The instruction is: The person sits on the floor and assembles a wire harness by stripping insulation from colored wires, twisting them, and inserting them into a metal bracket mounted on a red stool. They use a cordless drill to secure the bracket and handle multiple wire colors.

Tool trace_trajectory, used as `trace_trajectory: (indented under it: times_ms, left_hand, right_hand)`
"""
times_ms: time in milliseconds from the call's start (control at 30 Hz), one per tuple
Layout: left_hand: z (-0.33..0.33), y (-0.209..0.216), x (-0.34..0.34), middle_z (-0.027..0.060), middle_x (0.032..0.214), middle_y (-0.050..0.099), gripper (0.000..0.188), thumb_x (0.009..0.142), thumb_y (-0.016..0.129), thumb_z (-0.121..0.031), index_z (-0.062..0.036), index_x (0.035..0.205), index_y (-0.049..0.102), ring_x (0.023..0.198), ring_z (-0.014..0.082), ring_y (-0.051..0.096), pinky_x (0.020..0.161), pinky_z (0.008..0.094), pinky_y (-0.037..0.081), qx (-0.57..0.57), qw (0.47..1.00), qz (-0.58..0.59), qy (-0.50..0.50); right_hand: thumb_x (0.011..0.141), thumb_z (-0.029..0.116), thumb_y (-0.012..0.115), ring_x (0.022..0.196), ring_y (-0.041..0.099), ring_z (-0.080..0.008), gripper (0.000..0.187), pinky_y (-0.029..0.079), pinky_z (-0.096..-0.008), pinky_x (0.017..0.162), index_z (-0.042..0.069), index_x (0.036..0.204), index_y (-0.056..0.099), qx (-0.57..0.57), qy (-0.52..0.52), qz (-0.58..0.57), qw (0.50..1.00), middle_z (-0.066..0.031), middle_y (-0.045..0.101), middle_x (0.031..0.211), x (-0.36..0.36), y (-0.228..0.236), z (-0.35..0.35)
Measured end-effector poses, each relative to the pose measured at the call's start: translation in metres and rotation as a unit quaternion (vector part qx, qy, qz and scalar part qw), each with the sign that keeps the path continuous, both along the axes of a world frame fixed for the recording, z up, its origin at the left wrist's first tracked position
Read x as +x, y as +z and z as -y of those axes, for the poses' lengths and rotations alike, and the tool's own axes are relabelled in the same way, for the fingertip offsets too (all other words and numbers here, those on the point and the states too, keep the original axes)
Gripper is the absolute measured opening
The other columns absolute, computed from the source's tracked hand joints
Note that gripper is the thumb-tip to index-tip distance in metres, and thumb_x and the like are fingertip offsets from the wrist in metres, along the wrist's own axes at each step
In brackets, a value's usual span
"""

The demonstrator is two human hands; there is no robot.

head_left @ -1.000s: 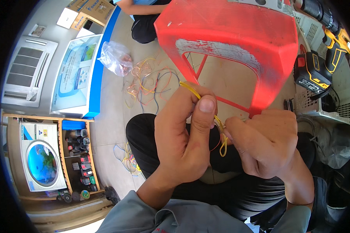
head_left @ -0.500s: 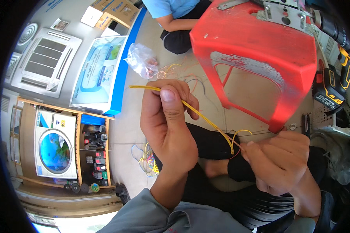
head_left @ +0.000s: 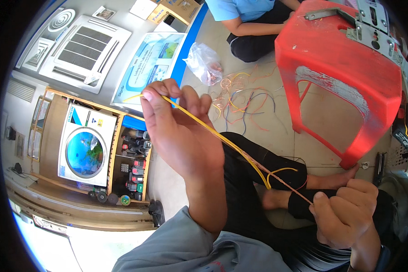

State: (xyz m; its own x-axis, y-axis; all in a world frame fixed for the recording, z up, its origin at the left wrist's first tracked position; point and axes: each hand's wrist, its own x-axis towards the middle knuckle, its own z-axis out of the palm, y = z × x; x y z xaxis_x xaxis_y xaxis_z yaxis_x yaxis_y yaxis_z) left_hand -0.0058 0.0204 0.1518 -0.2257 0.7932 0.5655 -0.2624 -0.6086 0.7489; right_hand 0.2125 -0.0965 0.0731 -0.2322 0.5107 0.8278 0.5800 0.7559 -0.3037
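Note:
My left hand (head_left: 183, 131) is raised at centre left, pinching a yellow wire (head_left: 208, 128) between thumb and fingertips; its other fingers are loosely curled. A short end of the wire sticks out left past the pinch. From there the yellow wire slants down to the right, with a loose piece bent back in a hook. Thin bare copper strands (head_left: 283, 182) run from along the yellow wire, pulled straight, into my right hand (head_left: 349, 215). That hand is closed in a fist, thumb pressed on the strands. What lies inside the fist is hidden.
A red plastic stool (head_left: 340, 50) with metal brackets (head_left: 371, 34) on top stands at right. Scraps of copper and coloured wire (head_left: 242, 99) lie on the tiles beside a clear plastic bag (head_left: 204, 63). Another person (head_left: 249, 22) sits beyond. A power-tool battery (head_left: 405, 129) is at far right.
My hands have moved farther apart, the left up and left, the right down and right. A longer stretch of copper shows between them. The view has turned, shifting the background right.

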Motion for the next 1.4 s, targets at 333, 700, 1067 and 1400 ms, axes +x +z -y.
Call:
trace_trajectory:
  times_ms: [333,700,1067,1400]
  left_hand:
    - [-0.03,0.025,-0.064,0.0007,0.09,0.047,0.013,0.107,0.045,-0.017,-0.0131,0.095,0.048,0.063,0.0107,0.035,0.058,0.0288,0.03,0.052,0.995,0.019,0.078]
    - [-0.088,0.047,-0.152,0.001,0.09,0.047,0.021,0.11,0.043,-0.024,-0.0116,0.093,0.045,0.066,0.0113,0.039,0.059,0.0277,0.037,-0.004,0.975,0.003,0.224]
    - [-0.14,0.038,-0.286,0.003,0.091,0.047,0.021,0.108,0.043,-0.026,-0.0097,0.096,0.047,0.065,0.016,0.044,0.052,0.0324,0.039,-0.092,0.923,-0.031,0.373]
    - [-0.162,0.011,-0.413,0.0129,0.085,0.068,0.031,0.107,0.047,-0.026,-0.0002,0.101,0.062,0.063,0.0231,0.061,0.052,0.0394,0.048,-0.208,0.801,0.03,0.561]
  right_hand:
    - [0.073,0.004,0.074,0.04,0.033,-0.0119,0.036,0.021,-0.0298,0.044,0.002,0.107,0.061,-0.007,0.06,0.023,0.998,0.0032,0.036,0.052,-0.008,-0.008,0.0]
    - [0.083,0.006,0.072,0.041,0.033,-0.0097,0.013,0.02,-0.0293,0.044,0.008,0.087,0.06,-0.008,0.05,0.052,0.997,0.0042,0.03,0.053,-0.019,-0.02,0.0]
    - [0.08,0.002,0.07,0.041,0.038,-0.0139,0.016,0.025,-0.0308,0.044,0.004,0.093,0.062,-0.017,0.065,0.076,0.995,0.0017,0.036,0.052,-0.022,-0.02,-0.001]
    - [0.087,0.0,0.06,0.067,0.058,-0.031,0.012,0.042,-0.0395,0.064,0.001,0.098,0.065,-0.118,0.054,0.053,0.99,-0.0126,0.061,0.076,-0.012,-0.028,0.011]
